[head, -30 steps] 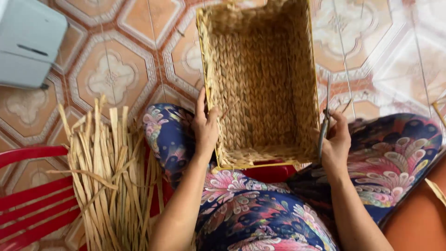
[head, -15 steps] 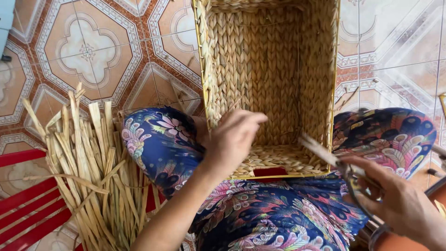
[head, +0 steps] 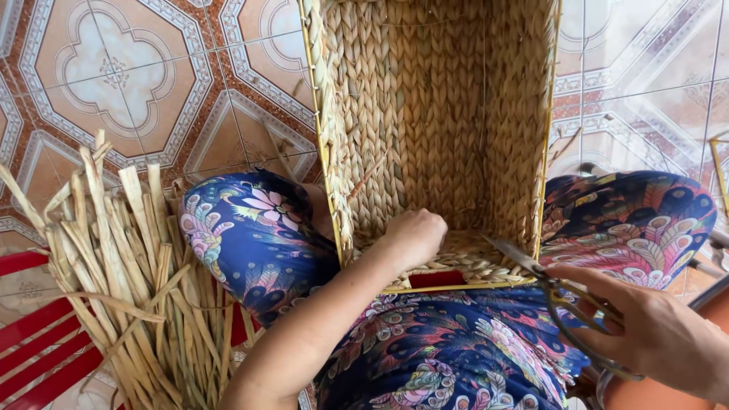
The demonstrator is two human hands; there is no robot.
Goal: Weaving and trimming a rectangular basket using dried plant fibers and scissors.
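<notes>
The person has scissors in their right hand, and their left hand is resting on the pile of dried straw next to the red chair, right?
Not quite. The right hand does hold the scissors, but the left hand is inside the woven basket, not on the dried straw, which lies untouched beside the red chair. The head view shows it.

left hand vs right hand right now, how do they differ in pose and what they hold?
The left hand is closed into a loose fist, reaching inside the woven basket near its lower rim; the right hand stays outside the basket, low at the right. The left hand shows no tool, while the right hand grips scissors with the blades pointing toward the basket. The left forearm crosses the lap; the right enters from the frame edge. Both are bare.
</notes>
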